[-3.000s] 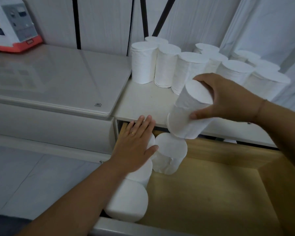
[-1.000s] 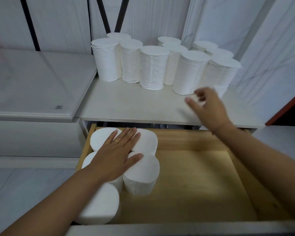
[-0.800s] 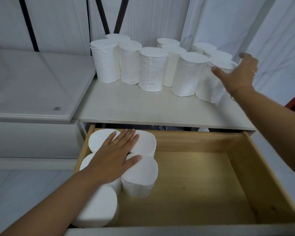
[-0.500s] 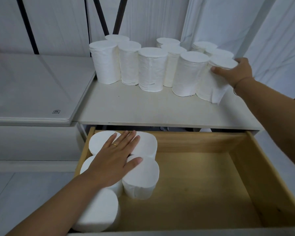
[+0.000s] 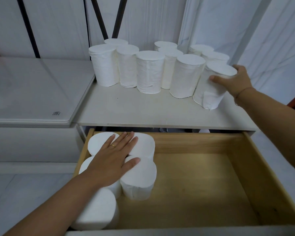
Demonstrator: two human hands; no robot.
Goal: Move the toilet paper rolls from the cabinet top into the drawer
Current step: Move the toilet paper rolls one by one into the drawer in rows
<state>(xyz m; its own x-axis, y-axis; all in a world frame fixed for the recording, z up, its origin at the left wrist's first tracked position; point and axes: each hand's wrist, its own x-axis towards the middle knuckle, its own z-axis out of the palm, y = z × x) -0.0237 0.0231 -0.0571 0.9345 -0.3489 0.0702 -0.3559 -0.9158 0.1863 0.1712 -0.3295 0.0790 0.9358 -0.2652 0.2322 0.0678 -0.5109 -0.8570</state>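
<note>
Item 1. Rolls in the drawer (image 5: pixel 138 178): five white toilet paper rolls stood on end, packed against each other in the left part of the drawer (image 5: pixel 262 176). The rest of its wooden floor lay bare. Judged light, soft and crushable, with a dry wrapper that should not slip. Best taken round the middle of the side wall with a wide, gentle grasp rather than pinched at an edge.

Item 2. Left hand (image 5: pixel 112 160): flat, fingers straight and slightly spread. The palm rested on the tops of the packed rolls, steadying them and gripping nothing. A ring (image 5: pixel 113 145) sat on one finger.

Item 3. Cabinet top (image 5: pixel 143 109): a pale slab just behind and above the drawer, its front strip uncovered.

Item 4. Standing rolls (image 5: pixel 150 74): a cluster upright towards the back of the cabinet top, touching or nearly touching one another, not yet moved.

Item 5. Tilted roll (image 5: pixel 209 92): at the right end of the cluster, leaning with its top away from its neighbour and its base on the cabinet top.

Item 6. Right hand (image 5: pixel 233 80): wrapped round the upper part of the tilted roll, thumb on the near face and fingers behind. The two hands were well apart.
</note>
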